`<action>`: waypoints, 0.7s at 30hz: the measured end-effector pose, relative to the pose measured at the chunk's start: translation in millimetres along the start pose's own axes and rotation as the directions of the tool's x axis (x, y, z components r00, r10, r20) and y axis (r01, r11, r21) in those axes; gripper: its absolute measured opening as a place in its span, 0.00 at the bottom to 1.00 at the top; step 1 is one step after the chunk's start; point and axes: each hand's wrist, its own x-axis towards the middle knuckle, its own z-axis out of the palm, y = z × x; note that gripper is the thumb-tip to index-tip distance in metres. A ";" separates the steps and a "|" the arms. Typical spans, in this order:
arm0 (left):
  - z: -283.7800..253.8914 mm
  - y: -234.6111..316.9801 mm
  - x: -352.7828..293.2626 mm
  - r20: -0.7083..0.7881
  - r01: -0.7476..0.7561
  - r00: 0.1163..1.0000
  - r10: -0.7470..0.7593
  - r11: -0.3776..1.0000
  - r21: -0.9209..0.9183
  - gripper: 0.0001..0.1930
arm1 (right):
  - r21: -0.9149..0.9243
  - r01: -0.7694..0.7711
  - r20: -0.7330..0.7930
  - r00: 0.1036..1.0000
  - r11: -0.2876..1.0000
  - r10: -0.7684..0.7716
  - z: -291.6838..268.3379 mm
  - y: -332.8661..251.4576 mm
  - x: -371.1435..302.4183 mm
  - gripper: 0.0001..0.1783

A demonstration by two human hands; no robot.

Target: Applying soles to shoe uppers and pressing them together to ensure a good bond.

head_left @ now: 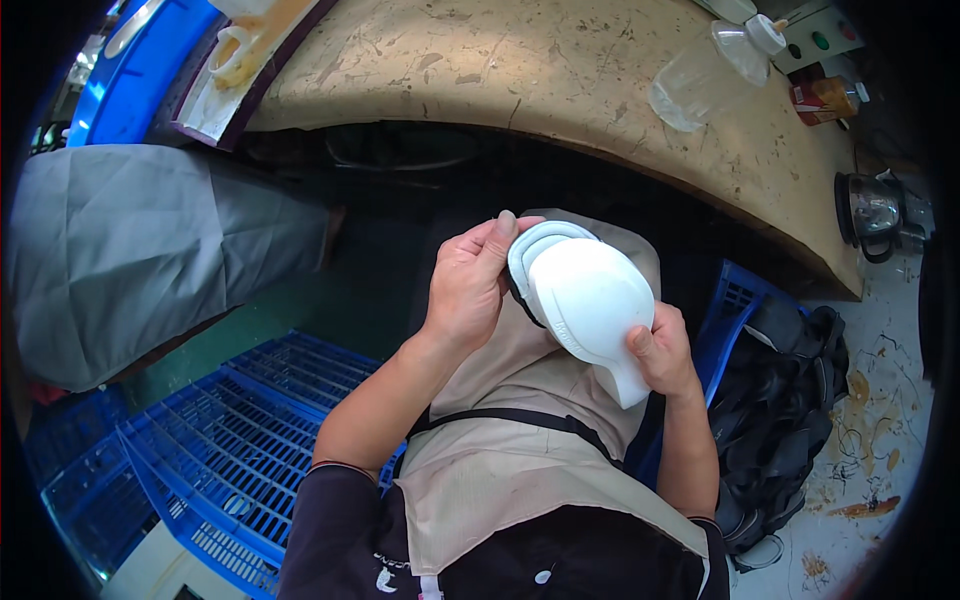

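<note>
The white shoe sole (pixel 588 305) is held over the beige apron (pixel 520 450), between both hands; the left hand (pixel 468 285) is closed around its upper rim, thumb pressed on the edge, and the right hand (pixel 662 350) pinches its lower end (fingers mostly hidden behind it). Left of the sole lie blue crates (pixel 230 440); right of it, a pile of black parts (pixel 780 410). The pinch looks light, so the sole could slip and drop.
</note>
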 end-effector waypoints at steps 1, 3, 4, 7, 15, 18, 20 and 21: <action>-0.7 -0.1 0.2 -0.002 0.003 1.000 -0.003 1.000 0.000 0.24 | 0.001 -0.004 0.001 1.000 1.000 0.004 0.9 1.2 1.5 0.33; -2.3 -0.4 -0.1 0.010 0.003 1.000 -0.003 1.000 0.024 0.24 | -0.013 -0.022 0.010 1.000 1.000 0.022 2.5 3.7 4.3 0.33; -3.1 -0.7 -0.3 0.016 0.002 1.000 -0.003 0.999 0.036 0.24 | -0.021 -0.031 0.014 0.999 0.999 0.031 3.3 4.9 5.3 0.33; -4.7 -1.0 -0.4 0.030 0.004 1.000 -0.005 0.999 0.052 0.24 | -0.019 -0.039 0.017 0.999 0.999 0.039 5.1 7.7 7.1 0.32; -8.0 -4.9 2.4 0.102 -0.011 0.995 0.004 0.997 0.070 0.24 | 0.000 -0.019 -0.038 0.999 1.000 0.019 7.6 12.8 7.5 0.29; -10.4 -6.2 7.1 0.110 -0.008 0.994 -0.002 0.996 0.087 0.24 | -0.011 -0.023 -0.028 0.999 1.000 0.023 6.0 13.6 10.2 0.28; -11.6 -6.6 9.1 0.116 -0.005 0.993 -0.007 0.995 0.102 0.24 | -0.024 -0.028 -0.015 0.999 0.999 0.028 4.0 12.4 11.9 0.28; -11.1 -6.8 10.1 0.123 -0.007 0.992 -0.006 0.995 0.103 0.24 | -0.025 -0.025 -0.022 0.999 0.999 0.024 2.5 11.0 11.9 0.28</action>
